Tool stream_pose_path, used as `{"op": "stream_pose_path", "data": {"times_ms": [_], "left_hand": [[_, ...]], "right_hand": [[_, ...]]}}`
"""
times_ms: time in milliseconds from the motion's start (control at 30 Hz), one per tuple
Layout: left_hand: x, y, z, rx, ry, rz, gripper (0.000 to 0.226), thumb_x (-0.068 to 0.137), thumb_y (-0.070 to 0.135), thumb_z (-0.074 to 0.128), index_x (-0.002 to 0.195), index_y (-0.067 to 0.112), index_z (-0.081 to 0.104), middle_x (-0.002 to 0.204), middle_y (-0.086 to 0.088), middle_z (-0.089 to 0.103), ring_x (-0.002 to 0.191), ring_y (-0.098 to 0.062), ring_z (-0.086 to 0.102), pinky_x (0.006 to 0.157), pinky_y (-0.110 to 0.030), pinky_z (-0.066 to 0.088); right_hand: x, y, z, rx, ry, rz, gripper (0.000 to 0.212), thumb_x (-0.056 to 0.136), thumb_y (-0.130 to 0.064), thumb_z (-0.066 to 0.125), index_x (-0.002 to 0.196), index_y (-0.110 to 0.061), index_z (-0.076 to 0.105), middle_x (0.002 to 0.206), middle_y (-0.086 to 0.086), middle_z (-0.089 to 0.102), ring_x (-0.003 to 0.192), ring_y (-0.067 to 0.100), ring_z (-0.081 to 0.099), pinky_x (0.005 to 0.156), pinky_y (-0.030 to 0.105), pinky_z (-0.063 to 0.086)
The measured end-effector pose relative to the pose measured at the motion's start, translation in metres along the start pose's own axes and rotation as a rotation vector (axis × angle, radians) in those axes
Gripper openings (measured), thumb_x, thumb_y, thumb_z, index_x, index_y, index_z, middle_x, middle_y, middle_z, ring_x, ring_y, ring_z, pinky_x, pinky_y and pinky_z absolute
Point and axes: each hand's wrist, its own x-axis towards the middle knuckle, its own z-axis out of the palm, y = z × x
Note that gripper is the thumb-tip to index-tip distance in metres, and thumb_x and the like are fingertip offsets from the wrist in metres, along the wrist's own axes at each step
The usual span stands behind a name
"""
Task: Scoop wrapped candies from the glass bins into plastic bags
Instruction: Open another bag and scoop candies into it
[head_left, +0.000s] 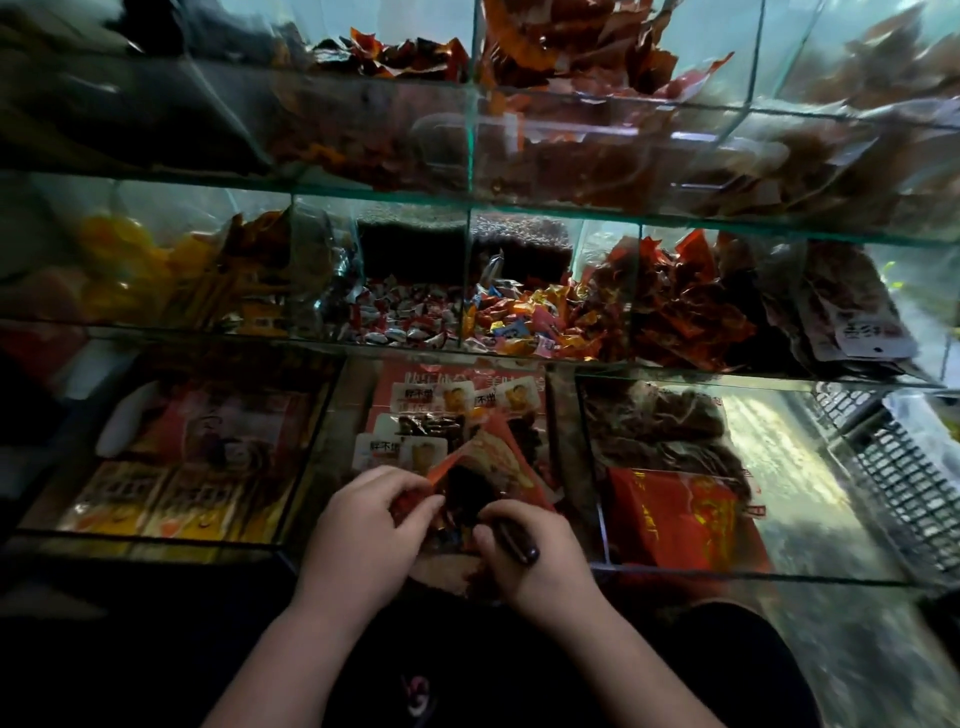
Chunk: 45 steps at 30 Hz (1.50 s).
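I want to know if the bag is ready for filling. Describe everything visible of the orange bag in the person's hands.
The orange bag is thin, glossy, crinkled plastic, orange-red with yellowish marks too blurred to read. Its mouth is pulled open toward the camera and is dark inside; its contents cannot be made out. It is held over the lower middle glass bin. The left hand pinches its left rim. The right hand holds its near-right edge, with a dark stick-like handle also in that hand.

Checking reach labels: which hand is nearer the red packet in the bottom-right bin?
Right. The right hand is just left of the red packet; the left hand is farther left, beyond the right.
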Motion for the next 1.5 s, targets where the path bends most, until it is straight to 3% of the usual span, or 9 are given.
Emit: {"op": "stream_pose_path", "data": {"times_ms": [233,367,533,667,767,967,1133,1367,1500], "left_hand": [[0.005,-0.007,-0.006,0.008,0.105,-0.039,0.007,0.088,0.013,0.074,0.088,0.018,0.078,0.084,0.019,0.066,0.084,0.009,0.060,0.071,-0.002,0.040],[0.004,-0.005,-0.006,0.009,0.120,-0.061,0.007,0.091,0.015,0.072,0.091,0.018,0.078,0.086,0.017,0.067,0.084,0.004,0.061,0.073,-0.005,0.041],[0.003,-0.003,-0.005,-0.014,0.126,-0.068,0.007,0.091,0.016,0.072,0.092,0.018,0.078,0.086,0.018,0.067,0.085,0.003,0.062,0.072,-0.012,0.046],[0.001,0.003,-0.004,0.028,0.203,-0.043,0.006,0.088,0.014,0.074,0.093,0.016,0.076,0.095,0.013,0.067,0.096,-0.009,0.063,0.083,-0.020,0.047],[-0.005,0.009,-0.001,0.075,0.343,0.199,0.006,0.088,0.008,0.072,0.094,0.010,0.074,0.104,0.004,0.064,0.106,-0.015,0.057,0.097,-0.022,0.040],[-0.014,0.038,0.028,-0.019,-0.051,0.149,0.023,0.094,0.011,0.065,0.115,0.019,0.072,0.112,0.014,0.064,0.111,-0.001,0.055,0.098,-0.023,0.049],[-0.019,0.067,0.033,-0.079,-0.003,0.325,0.026,0.092,0.017,0.062,0.115,0.020,0.074,0.116,0.013,0.068,0.119,0.000,0.057,0.110,-0.017,0.037],[0.001,0.045,0.065,0.039,-0.258,-0.103,0.063,0.101,0.060,0.036,0.157,0.034,0.026,0.165,0.015,0.016,0.150,-0.003,0.008,0.120,-0.031,0.011],[0.004,0.030,0.075,0.083,-0.287,-0.138,0.081,0.088,0.074,0.016,0.158,0.034,0.022,0.167,0.011,0.013,0.152,-0.007,0.003,0.118,-0.030,0.006]], "right_hand": [[0.008,0.004,0.001,0.161,0.035,0.230,0.021,0.093,-0.027,0.070,0.073,-0.034,0.072,0.078,-0.014,0.074,0.083,-0.009,0.066,0.071,0.004,0.046],[0.010,0.002,0.003,0.685,0.194,0.571,0.019,0.093,-0.011,0.071,0.075,-0.014,0.076,0.074,0.002,0.079,0.076,0.016,0.078,0.075,0.031,0.061],[0.007,0.004,-0.015,1.025,0.218,0.747,0.013,0.098,-0.012,0.065,0.098,-0.001,0.072,0.087,0.022,0.079,0.083,0.035,0.079,0.076,0.043,0.065],[0.003,0.008,-0.021,1.052,0.282,0.738,0.015,0.100,-0.014,0.062,0.103,-0.001,0.069,0.092,0.025,0.078,0.083,0.037,0.079,0.074,0.043,0.064],[-0.002,0.009,-0.033,1.032,0.314,0.674,0.017,0.096,-0.017,0.063,0.088,-0.010,0.076,0.086,0.023,0.078,0.084,0.036,0.079,0.076,0.050,0.065],[-0.018,0.002,-0.068,1.001,0.352,0.559,0.021,0.094,-0.019,0.066,0.079,-0.019,0.079,0.085,0.019,0.079,0.086,0.034,0.079,0.066,0.034,0.064],[-0.031,0.002,-0.086,0.962,0.348,0.563,0.021,0.098,-0.027,0.065,0.080,-0.026,0.078,0.091,0.017,0.080,0.085,0.027,0.080,0.057,0.022,0.060],[-0.047,-0.005,-0.104,1.049,0.365,0.475,0.020,0.089,-0.006,0.074,0.076,-0.021,0.075,0.088,0.027,0.077,0.086,0.036,0.079,0.061,0.034,0.061],[-0.056,-0.011,-0.104,1.130,0.337,0.343,0.017,0.073,0.001,0.081,0.081,-0.014,0.077,0.085,0.027,0.076,0.086,0.043,0.077,0.070,0.037,0.063]]}}
